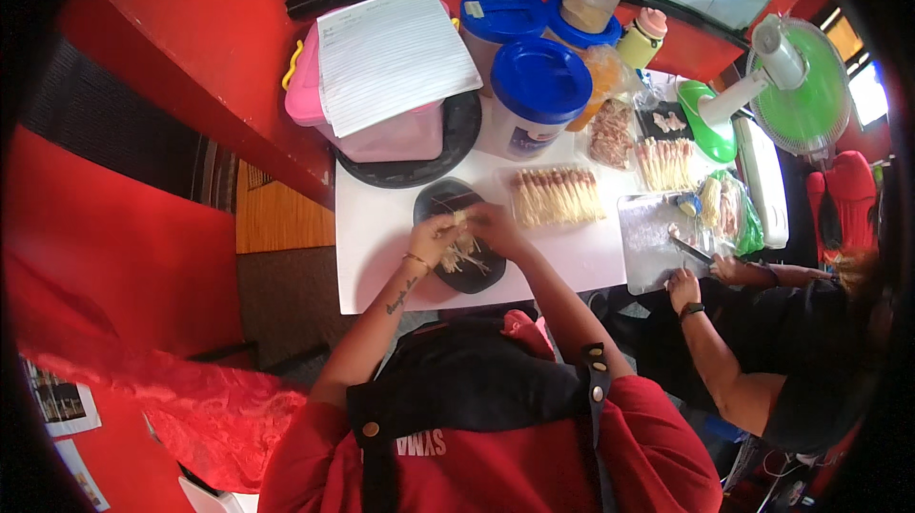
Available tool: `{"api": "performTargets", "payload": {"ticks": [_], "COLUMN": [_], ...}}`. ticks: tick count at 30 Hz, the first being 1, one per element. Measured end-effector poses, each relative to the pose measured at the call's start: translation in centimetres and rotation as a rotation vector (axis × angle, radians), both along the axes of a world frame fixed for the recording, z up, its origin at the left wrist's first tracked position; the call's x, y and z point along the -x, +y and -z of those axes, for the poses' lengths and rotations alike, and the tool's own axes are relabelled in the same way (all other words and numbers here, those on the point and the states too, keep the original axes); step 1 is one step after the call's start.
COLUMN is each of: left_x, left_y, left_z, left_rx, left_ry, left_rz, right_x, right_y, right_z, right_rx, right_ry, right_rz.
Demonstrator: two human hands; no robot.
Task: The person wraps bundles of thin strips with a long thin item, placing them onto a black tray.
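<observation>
My left hand (436, 237) and my right hand (493, 226) meet over a black oval tray (431, 199), fingers closed together. Between their fingertips is a small pale bundle (461, 216) that looks like enoki mushrooms; the fingers hide part of it. Loose enoki mushrooms (463, 258) lie in the tray just below the hands. Thin stick-like lines show at the tray's far end, too fine to name. Right of my right hand, a clear tray (516, 215) holds a row of enoki bundles (560, 198) with reddish wrapped tops.
A co-worker's hands (682, 291) hold a knife (690, 248) over a clear board (643, 236) at the right. Blue-lidded tubs (530, 103), a pink box (391, 136) under paper (396, 60), bagged meat (610, 136), another enoki tray (665, 164) and a green fan (801, 84) crowd the table's far side.
</observation>
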State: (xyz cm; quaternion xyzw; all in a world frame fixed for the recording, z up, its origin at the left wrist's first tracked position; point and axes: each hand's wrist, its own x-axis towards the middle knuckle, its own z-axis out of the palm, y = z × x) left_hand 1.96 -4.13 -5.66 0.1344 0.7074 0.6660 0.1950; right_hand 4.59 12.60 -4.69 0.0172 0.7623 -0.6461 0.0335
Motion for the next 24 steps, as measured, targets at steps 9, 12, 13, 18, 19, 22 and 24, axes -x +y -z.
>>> {"api": "performTargets", "payload": {"ticks": [9,12,13,18,19,22,24], "left_x": [-0.1,-0.1,-0.1,0.2,0.3,0.2,0.6], "left_y": [0.1,0.1,0.2,0.2,0.2,-0.1,-0.2], "left_z": [-1.5,-2.2,-2.2,-1.7,-1.8,-1.3,-1.3], "left_rx": [-0.026,0.014,0.01,-0.048,-0.051,-0.124,-0.143], "left_ry": [0.019,0.062,0.066,0.013,0.014,0.018,-0.006], "left_rz": [-0.005,0.013,0.015,0.021,0.02,0.009,0.018], "right_x": [-0.5,-0.9,-1.0,-0.7,-0.6,-0.5,-0.2], "right_y": [0.3,0.0,0.0,0.1,0.3,0.3,0.4], "right_z": [-1.4,-2.2,-2.5,-3.0,-3.1,-2.9,-3.0], "right_rx": [-0.273,-0.291,-0.282,-0.213,-0.213,-0.218,-0.226], "right_ry": [0.065,0.053,0.071,0.059,0.073,0.112,0.147], "right_rz": [-0.02,0.05,0.053,0.043,0.024,0.002,0.003]}}
